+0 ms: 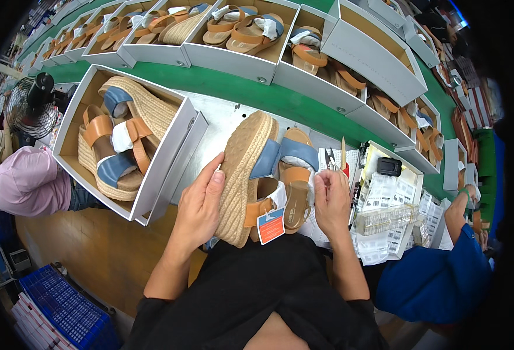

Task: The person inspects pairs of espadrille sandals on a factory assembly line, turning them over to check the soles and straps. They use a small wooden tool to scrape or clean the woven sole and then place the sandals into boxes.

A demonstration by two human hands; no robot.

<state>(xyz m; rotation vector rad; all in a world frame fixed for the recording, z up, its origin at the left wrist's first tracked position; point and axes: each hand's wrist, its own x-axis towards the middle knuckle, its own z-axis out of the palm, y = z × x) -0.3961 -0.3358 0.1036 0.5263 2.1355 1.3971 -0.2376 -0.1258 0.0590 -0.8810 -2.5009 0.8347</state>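
My left hand (203, 201) is closed on a wedge sandal (242, 181) with a braided rope sole, blue and tan straps. The sandal is tipped on its side, sole toward that hand. Against it, on the right, lies a second sandal (296, 201), its footbed facing up. An orange and white hang tag (270, 226) hangs by the tan straps. Beside the second sandal's outer edge, my right hand (331, 195) has its fingers pinched together; what is between them is hidden. White wrapping shows on the straps of both sandals.
An open box (195, 125) with a sandal pair stands at the left. More boxes of sandals (239, 58) line the green conveyor (210, 79). Scissors (330, 157) and a tray of label sheets (394, 254) lie at the right. People sit on both sides; a fan (32, 105) is far left.
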